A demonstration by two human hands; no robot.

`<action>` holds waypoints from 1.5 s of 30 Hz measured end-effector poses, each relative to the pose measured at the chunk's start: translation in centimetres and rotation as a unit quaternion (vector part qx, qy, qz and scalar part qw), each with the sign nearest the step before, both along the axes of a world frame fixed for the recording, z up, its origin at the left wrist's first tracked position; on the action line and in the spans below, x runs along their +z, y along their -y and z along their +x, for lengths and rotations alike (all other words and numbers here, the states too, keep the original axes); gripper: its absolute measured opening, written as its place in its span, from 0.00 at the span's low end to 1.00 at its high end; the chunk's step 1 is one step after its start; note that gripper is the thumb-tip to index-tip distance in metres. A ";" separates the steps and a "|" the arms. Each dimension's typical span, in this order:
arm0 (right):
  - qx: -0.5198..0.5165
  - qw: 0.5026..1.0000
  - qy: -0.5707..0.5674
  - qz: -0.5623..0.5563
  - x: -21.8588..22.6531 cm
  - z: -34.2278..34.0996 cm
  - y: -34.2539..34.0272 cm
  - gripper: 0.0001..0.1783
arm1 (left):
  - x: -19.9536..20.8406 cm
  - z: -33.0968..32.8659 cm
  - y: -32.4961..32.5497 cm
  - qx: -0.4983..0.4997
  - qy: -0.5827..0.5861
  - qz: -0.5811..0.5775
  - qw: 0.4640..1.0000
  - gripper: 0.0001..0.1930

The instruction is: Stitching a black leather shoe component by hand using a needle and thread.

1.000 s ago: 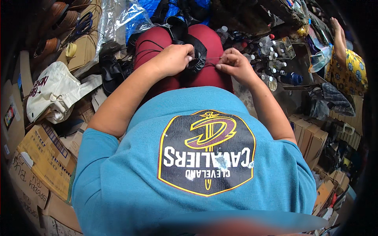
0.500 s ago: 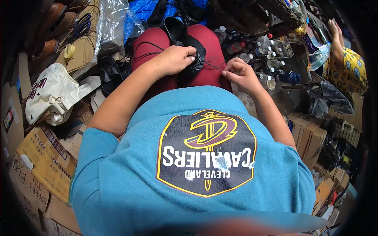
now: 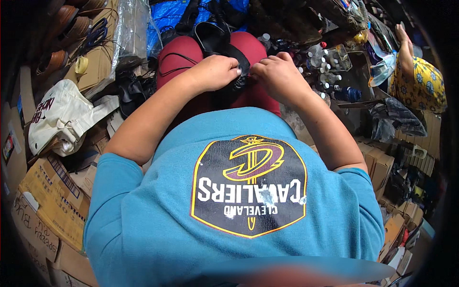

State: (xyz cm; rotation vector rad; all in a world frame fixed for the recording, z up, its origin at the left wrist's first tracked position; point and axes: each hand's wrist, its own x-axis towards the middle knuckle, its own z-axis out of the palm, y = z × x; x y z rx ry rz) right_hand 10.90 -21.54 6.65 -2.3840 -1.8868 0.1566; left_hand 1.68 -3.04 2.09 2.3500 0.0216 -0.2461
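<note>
A black shoe (image 3: pixel 240 56) lies between my red-clad knees, its dark opening facing up at the far end. My left hand (image 3: pixel 221 71) is closed on the near left part of the shoe, thumb and forefinger pinching its edge. At the right side of that same part is my right hand (image 3: pixel 277 71), its fingers curled together close to the left fingertips. Whatever those right fingers pinch is hidden behind them. A thin black cord (image 3: pixel 178 53) loops over my left knee.
Plastic bottles (image 3: pixel 330 78) crowd the right side. Brown shoes (image 3: pixel 60 60) and a cream cloth bag (image 3: pixel 60 119) are at left, above cardboard boxes (image 3: pixel 52 196). Black footwear lies on a blue sheet (image 3: pixel 167 16) beyond my knees. A person in yellow patterned clothing (image 3: pixel 418 83) is at far right.
My right hand has moved left and slightly up, from beside my right knee to the shoe. The thread stretched between shoe and right hand no longer shows. My left hand stays on the shoe.
</note>
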 end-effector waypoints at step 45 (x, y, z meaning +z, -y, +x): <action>-0.011 0.988 -0.010 -0.154 -0.1 -0.7 -0.8 0.10 | 0.6 4.6 0.5 -0.115 -0.101 0.055 0.987 0.15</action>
